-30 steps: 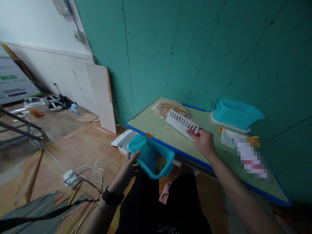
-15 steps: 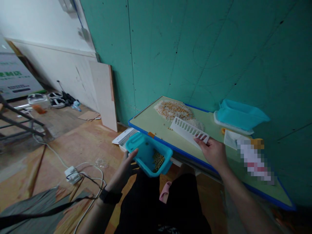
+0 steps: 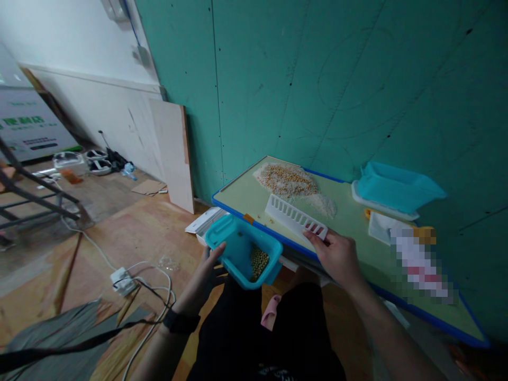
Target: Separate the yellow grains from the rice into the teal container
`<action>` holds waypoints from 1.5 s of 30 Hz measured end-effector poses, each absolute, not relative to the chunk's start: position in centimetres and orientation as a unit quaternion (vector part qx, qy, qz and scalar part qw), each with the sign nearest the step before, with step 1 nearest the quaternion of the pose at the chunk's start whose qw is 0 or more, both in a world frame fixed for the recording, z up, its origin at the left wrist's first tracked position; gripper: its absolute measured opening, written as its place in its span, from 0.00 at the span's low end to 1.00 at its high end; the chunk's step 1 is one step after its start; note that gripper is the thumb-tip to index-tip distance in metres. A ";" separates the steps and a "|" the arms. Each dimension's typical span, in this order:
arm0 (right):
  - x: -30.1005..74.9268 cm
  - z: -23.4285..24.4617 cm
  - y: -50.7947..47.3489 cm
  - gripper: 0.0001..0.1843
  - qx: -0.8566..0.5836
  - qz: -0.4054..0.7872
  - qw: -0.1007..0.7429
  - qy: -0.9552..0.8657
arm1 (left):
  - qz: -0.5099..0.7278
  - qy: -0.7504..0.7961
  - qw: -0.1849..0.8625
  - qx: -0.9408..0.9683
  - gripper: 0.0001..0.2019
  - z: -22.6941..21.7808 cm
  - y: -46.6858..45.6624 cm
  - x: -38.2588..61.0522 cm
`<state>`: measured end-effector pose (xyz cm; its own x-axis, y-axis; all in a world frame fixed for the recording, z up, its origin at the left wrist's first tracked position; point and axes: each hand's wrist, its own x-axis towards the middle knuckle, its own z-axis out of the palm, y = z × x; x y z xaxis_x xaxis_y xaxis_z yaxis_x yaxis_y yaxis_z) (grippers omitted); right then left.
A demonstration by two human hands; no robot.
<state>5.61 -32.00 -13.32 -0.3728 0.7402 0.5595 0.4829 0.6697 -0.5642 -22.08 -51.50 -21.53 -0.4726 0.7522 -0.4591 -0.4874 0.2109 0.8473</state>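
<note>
- Showing one smooth turquoise tub (image 3: 238,250) at lower centre of the frame, holding small round beans (image 3: 259,263).
- Counting two such tubs, with the second tub (image 3: 400,184) at right; one stiff, slotted white strip (image 3: 296,214); one grainy heap (image 3: 288,180) on the pale tabletop (image 3: 237,198).
- Gripping the lower tub's rim with the left hand (image 3: 205,278), thumb over it.
- Pinching the strip's right end in the right hand (image 3: 339,258).

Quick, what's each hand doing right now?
Left hand: holding the turquoise plastic bin.
Right hand: closed on the white slotted plastic strip.
</note>
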 end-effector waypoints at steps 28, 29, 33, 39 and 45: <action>2.2 -13.9 -25.2 0.14 -0.362 0.189 0.396 -0.823 | 0.620 0.583 0.513 0.113 0.46 -21.6 -51.1 -22.3; 2.4 -14.1 -25.6 0.15 -0.355 0.197 0.399 -0.822 | 0.620 0.583 0.513 0.113 0.45 -21.6 -51.1 -22.3; 3.1 -14.3 -27.8 0.16 -0.317 0.214 0.417 -0.824 | 0.625 0.579 0.510 0.117 0.43 -21.7 -51.1 -22.1; 3.1 -13.9 -32.5 0.14 -0.280 0.186 0.425 -0.840 | 0.626 0.578 0.510 0.120 0.42 -21.6 -51.1 -21.8; 2.7 -13.3 -34.4 0.12 -0.261 0.173 0.439 -0.842 | 0.625 0.572 0.519 0.117 0.44 -21.7 -51.0 -21.2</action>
